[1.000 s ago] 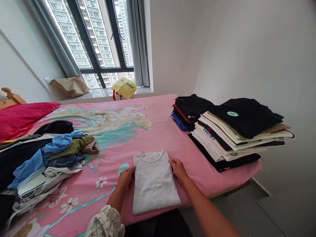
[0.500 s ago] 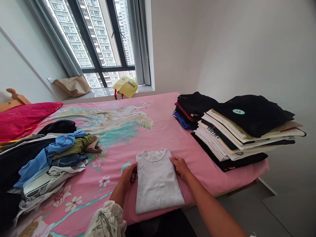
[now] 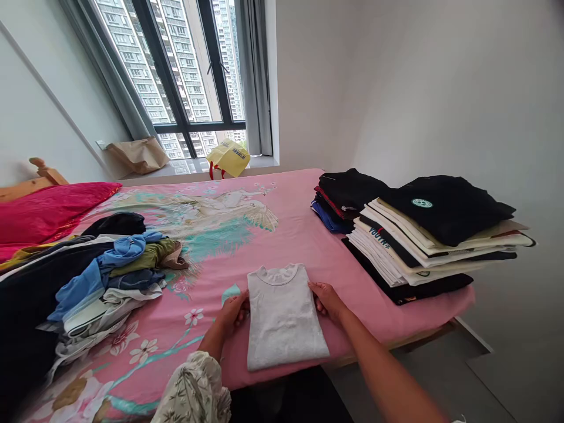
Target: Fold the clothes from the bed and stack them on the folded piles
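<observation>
A light grey T-shirt [image 3: 284,323], folded into a neat rectangle with its collar toward the far side, lies at the near edge of the bed. My left hand [image 3: 233,311] pinches its left side near the top, fingers curled at the edge. On the opposite side, my right hand [image 3: 326,299] grips the right edge a little below the collar, thumb on top and fingers partly tucked beneath. The shirt rests flat on the pink bedsheet [image 3: 299,235].
Unfolded clothes [image 3: 106,276] lie heaped on the left, beside a red pillow [image 3: 57,205]. Two stacks stand at the right: a tall folded pile [image 3: 423,235] near the bed's edge and a smaller dark pile [image 3: 341,197] behind. Paper bag [image 3: 138,154] and yellow bag [image 3: 229,157] sit by the window.
The view has shifted slightly, so the surroundings sit a bit differently. Both hands keep their hold on the grey T-shirt's sides, and the shirt looks the same.
</observation>
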A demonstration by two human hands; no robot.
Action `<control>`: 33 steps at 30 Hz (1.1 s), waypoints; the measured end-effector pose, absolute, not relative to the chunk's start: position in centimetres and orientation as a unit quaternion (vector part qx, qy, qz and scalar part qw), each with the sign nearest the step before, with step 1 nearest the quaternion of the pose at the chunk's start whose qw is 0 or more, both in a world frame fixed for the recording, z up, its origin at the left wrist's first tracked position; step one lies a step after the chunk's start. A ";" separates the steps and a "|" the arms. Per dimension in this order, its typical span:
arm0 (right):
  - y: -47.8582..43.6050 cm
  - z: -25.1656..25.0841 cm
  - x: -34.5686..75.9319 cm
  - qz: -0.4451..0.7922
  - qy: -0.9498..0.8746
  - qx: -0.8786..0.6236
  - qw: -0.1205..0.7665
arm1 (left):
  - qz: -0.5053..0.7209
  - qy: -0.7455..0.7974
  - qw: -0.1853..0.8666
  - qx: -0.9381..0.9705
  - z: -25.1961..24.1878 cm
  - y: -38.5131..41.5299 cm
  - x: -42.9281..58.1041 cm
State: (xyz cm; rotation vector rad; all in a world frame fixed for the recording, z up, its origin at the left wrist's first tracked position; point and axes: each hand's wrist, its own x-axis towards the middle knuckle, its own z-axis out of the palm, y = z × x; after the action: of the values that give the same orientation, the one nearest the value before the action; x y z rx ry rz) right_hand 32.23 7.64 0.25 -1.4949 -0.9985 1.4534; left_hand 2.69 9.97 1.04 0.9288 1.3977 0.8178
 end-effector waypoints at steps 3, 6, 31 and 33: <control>6.2 0.4 32.8 0.595 -0.414 -0.578 0.376 | 0.309 0.573 0.630 0.423 1.5 9.2 1.7; 5.2 0.3 32.9 0.593 -0.419 -0.581 0.367 | 0.299 0.564 0.636 0.434 1.2 8.7 1.5; 2.7 0.5 32.7 0.593 -0.447 -0.584 0.329 | 0.277 0.606 0.581 0.467 1.9 5.5 2.4; 2.2 0.6 32.8 0.595 -0.448 -0.584 0.323 | 0.272 0.603 0.582 0.473 2.1 5.1 2.4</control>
State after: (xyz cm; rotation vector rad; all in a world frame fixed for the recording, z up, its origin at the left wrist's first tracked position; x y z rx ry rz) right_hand 32.79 2.24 0.60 -1.5317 -1.1764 1.5618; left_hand 2.41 5.10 2.15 1.1051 1.4072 0.6364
